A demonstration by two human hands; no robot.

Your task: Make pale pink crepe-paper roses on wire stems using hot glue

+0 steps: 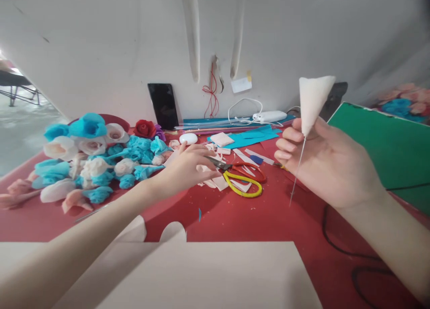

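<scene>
My right hand [342, 165] is raised at the right, its fingers closed round the base of a pale paper flower cone [315, 98]. From the cone's narrow end a thin wire stem [297, 177] slants down. My left hand [183, 165] reaches across the table over pale paper scraps [220, 182], fingers stretched out and apart; its fingertips are partly hidden. Beside it lie scissors [243, 179] with one red and one yellow handle, blades pointing towards that hand. Whether the fingers touch the blades or scraps, I cannot tell.
Blue, white and pink paper flowers [90, 161] are heaped at the left. A phone [163, 105] leans against the wall. Behind the scraps are blue paper strips [250, 137] and a white power strip [269, 116]. A green board [386, 143] stands right; a pale sheet [201, 277] lies in front.
</scene>
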